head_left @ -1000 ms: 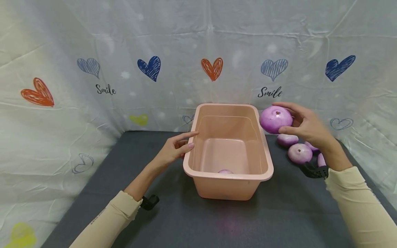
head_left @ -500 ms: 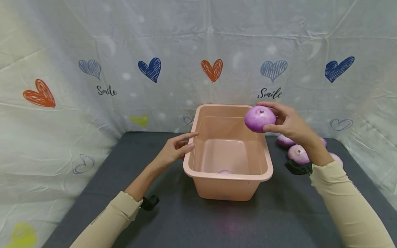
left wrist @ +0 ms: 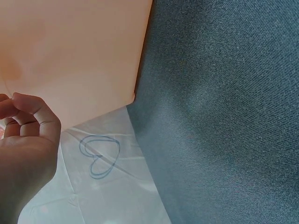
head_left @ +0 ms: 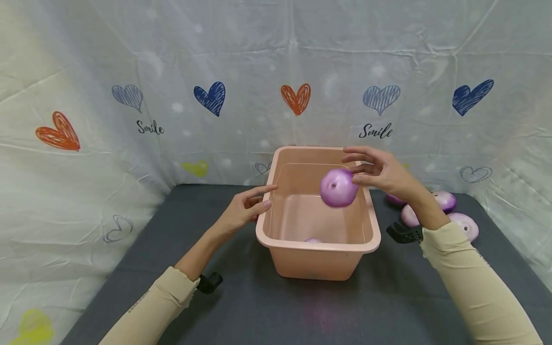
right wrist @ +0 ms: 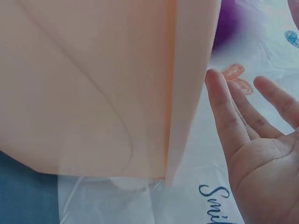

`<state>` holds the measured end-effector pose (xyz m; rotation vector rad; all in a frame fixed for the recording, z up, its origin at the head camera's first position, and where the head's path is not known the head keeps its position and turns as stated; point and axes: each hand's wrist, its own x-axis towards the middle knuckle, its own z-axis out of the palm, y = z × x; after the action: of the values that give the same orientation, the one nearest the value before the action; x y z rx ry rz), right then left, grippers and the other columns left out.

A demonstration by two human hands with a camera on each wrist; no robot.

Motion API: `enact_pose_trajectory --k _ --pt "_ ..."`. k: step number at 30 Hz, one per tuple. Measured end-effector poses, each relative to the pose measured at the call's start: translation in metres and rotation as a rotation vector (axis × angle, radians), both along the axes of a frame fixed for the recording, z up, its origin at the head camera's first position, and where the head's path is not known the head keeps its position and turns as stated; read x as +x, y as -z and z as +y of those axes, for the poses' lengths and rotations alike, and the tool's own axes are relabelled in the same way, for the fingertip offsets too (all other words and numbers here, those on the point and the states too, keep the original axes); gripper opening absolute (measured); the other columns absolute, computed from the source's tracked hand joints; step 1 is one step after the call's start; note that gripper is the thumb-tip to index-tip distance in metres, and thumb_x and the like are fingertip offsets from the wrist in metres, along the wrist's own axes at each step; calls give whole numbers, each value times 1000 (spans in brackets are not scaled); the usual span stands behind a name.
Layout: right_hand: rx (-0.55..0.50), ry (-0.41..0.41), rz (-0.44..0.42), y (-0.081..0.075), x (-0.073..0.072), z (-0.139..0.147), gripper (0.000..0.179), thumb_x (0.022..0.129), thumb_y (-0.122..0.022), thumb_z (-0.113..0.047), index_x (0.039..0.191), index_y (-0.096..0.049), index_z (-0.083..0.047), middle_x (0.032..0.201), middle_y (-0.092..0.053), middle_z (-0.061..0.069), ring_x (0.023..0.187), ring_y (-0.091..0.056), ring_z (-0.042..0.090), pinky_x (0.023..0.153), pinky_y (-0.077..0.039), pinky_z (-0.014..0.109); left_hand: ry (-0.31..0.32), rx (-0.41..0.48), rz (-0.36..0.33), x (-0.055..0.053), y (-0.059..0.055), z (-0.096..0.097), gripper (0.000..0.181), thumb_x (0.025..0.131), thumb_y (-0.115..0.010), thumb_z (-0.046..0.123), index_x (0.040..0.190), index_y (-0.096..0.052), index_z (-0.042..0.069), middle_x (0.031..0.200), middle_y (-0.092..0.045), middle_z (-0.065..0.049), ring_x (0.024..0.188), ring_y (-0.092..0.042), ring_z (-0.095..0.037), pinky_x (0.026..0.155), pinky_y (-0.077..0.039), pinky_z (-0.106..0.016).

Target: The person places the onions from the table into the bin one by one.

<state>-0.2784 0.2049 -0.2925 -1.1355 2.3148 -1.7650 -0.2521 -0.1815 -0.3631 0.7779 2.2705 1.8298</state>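
Note:
A red onion (head_left: 338,188) hangs in mid-air over the peach plastic tub (head_left: 318,247), just left of my right hand (head_left: 384,173). That hand has its fingers spread and nothing gripped; the right wrist view shows its open palm beside the tub's wall, with a blurred purple patch of the onion (right wrist: 228,23) beyond the rim. My left hand (head_left: 241,210) holds the tub's left rim, index finger over the edge and thumb on the rim. In the left wrist view its other fingers (left wrist: 30,116) curl by the outer wall. Another onion (head_left: 313,240) shows inside the tub, mostly hidden by the front rim.
Several red onions (head_left: 465,225) lie on the dark table (head_left: 241,306) to the right of the tub, partly behind my right forearm. A white curtain (head_left: 250,57) with printed hearts hangs behind the table and along its sides.
My right hand has carried the onion left from beside the tub to over it, and has let go; the onion has dropped away from the fingers. My left hand stays at the rim.

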Motion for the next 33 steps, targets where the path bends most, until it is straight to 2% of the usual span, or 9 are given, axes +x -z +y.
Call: enact_pose_trajectory --k 5,12,17,25,28,33 --pt "-3 3 -18 4 3 8 59 94 -71 1 148 -51 -8 136 -56 21 116 -63 32 90 -54 38 6 11 -8 0 0 0 49 103 -64 23 151 -54 18 117 -66 -18 90 -65 -31 74 -58 -41" --pt "8 62 -21 11 9 30 56 94 -69 4 147 -51 -1 135 -57 25 114 -65 29 88 -54 38 1 -5 -1 -1 1 1 49 103 -63 24 151 -53 16 120 -67 -17 93 -66 -29 74 -58 -39" --pt "47 129 -32 17 17 51 54 96 -68 0 148 -51 -4 135 -59 21 113 -66 26 89 -54 34 -1 3 -7 0 1 1 48 103 -63 22 150 -54 17 123 -65 -18 95 -66 -33 73 -58 -39" --pt "69 204 -55 28 29 85 53 96 -67 3 146 -52 -3 132 -63 10 113 -65 20 90 -53 30 8 17 -26 0 0 1 49 103 -64 23 151 -53 18 126 -64 -18 108 -60 -51 76 -58 -41" --pt "98 249 -67 33 34 99 51 97 -67 1 146 -52 -5 131 -63 10 113 -65 18 89 -53 28 11 28 -33 0 0 1 49 103 -63 22 151 -53 17 126 -64 -19 109 -59 -53 76 -59 -40" --pt "98 254 -46 43 42 125 51 97 -64 6 146 -52 -2 129 -65 8 113 -65 16 88 -53 28 6 28 -34 0 0 1 49 103 -63 21 151 -53 15 123 -65 -20 105 -61 -50 75 -59 -40"
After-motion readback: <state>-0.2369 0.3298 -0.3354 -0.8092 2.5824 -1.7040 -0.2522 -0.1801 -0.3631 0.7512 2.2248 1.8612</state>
